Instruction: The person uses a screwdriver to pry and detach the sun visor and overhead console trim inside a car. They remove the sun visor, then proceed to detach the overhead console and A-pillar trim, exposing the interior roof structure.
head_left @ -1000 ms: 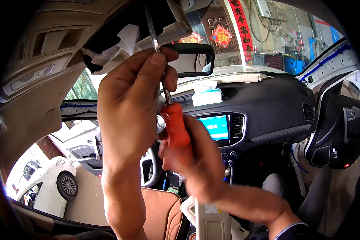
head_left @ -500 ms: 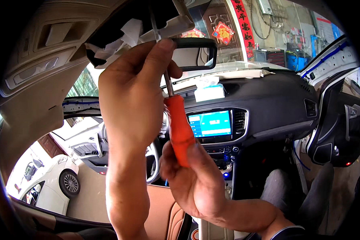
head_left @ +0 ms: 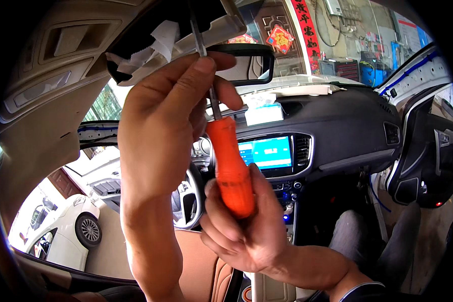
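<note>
An orange-handled screwdriver (head_left: pixel 227 161) points upward in front of me, slightly tilted, its metal shaft reaching to the dark opening at the roof's front edge. My left hand (head_left: pixel 153 118) is closed around the shaft above the handle, with thumb and fingers on the metal. Lower down, my right hand (head_left: pixel 259 244) grips the bottom end of the handle, thumb on its right side and fingers on its left. White paper-like strips (head_left: pixel 165 39) and a beige trim edge (head_left: pixel 221 30) border the opening. The screwdriver's tip cannot be made out against the dark opening.
Just behind my left fingertips hangs the rear-view mirror (head_left: pixel 251 68). Beyond are the dashboard (head_left: pixel 337 121), a lit touchscreen (head_left: pixel 269 156), a tissue box (head_left: pixel 264 115) and the steering wheel (head_left: pixel 199 199). The door (head_left: pixel 428 151) on the right stands ajar.
The right hand and handle have shifted slightly down and right. My left index and middle fingers now stretch farther right past the shaft, and the left wrist has moved a little left.
</note>
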Available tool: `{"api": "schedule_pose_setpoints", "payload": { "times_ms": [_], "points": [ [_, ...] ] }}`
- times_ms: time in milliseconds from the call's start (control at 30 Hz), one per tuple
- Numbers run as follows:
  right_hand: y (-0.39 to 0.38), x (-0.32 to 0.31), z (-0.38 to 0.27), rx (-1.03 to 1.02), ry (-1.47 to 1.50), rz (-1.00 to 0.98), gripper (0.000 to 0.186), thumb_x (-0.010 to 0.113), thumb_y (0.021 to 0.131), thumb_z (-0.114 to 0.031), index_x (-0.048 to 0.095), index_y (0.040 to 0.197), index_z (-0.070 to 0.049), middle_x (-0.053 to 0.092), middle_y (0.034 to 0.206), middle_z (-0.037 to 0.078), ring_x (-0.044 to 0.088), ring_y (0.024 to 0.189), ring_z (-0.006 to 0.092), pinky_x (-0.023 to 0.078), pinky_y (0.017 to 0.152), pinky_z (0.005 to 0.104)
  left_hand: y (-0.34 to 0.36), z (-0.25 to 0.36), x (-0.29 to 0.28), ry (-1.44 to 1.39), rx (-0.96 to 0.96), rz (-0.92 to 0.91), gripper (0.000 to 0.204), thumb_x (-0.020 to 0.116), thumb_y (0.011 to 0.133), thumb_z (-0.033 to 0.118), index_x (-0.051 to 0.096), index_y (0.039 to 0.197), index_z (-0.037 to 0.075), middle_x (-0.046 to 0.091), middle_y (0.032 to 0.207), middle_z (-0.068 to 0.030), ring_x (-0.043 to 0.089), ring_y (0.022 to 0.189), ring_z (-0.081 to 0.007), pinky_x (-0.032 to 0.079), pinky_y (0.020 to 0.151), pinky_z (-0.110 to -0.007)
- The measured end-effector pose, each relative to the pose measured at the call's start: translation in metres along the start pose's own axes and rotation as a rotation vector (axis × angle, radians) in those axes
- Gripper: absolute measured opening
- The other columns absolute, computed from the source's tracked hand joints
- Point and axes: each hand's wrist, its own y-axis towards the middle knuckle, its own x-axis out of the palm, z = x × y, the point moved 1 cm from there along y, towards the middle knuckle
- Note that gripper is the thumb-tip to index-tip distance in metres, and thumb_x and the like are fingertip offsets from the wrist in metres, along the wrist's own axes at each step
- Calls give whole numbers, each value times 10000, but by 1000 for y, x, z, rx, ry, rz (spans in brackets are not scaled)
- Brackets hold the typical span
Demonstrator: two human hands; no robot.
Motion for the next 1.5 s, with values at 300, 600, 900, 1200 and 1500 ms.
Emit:
{"api": "schedule_pose_setpoints", "payload": {
  "times_ms": [300, 600, 900, 1200, 1500],
  "points": [
    [-4, 18, 1, 32, -9, 84, 460, 525, 1045, -464, 523, 1209, -34, 566, 889, 39, 521, 721, 123, 416, 632, 267, -4, 7, 0, -51, -93, -5, 251, 647, 1006, 190, 724, 1121, -20, 683, 777, -16, 359, 511, 9, 243, 466, -185],
    [-1, 11, 5, 45, 80, 20, 587, 366, 1072, -539, 528, 1279, -14, 576, 752, 80, 529, 640, 153, 426, 648, 257, 1, 3, 2, 78, -20, 84, 267, 630, 1016, 235, 736, 1110, 10, 643, 762, 12, 336, 515, 13, 244, 470, -175],
    [-1, 19, -5, -148, -170, 213, 400, 578, 1050, -326, 485, 1325, -52, 585, 884, 37, 515, 678, 105, 423, 630, 235, 0, 1, 13, -8, -90, 91, 306, 583, 1042, 241, 706, 1190, 2, 673, 784, 4, 310, 503, 20, 227, 442, -176],
    [-3, 17, -1, -172, -284, 266, 506, 394, 1093, -455, 445, 1393, -51, 579, 863, 70, 510, 641, 128, 409, 599, 249, 1, 2, 11, 119, -43, 157, 306, 611, 1031, 246, 702, 1208, 13, 676, 784, 4, 327, 509, 27, 222, 450, -180],
    [5, 18, -4, -242, -400, 290, 570, 346, 1088, -529, 495, 1328, -33, 559, 942, 48, 521, 748, 144, 447, 613, 286, 4, 1, 8, 133, -69, 117, 304, 590, 1041, 222, 694, 1195, -19, 665, 781, 1, 321, 504, 22, 206, 439, -184]
  ]
}}
